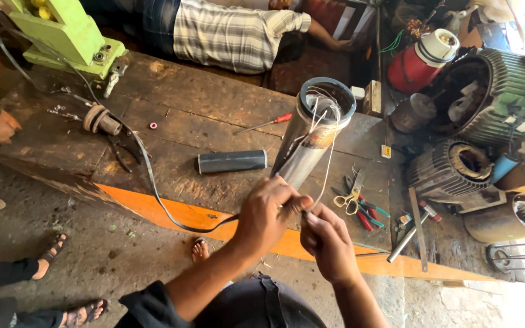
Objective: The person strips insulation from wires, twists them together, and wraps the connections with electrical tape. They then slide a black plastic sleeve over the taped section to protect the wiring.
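Gripping steel motor tube [311,146] w/ left hand [268,215] | right hand [329,240] pinching thin wire [326,176]

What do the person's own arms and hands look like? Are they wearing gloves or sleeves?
No gloves. The left hand and right hand are both bare, with no rings, watch or bands to be seen. The forearms are bare too: no sleeves reach the wrists. The fingers are uncovered. Dark clothing shows below the arms, near the bottom edge.

My left hand [268,212] and right hand [328,238] pinch thin wires [326,159] (white ones) trailing from the steel motor tube [314,136] above them.
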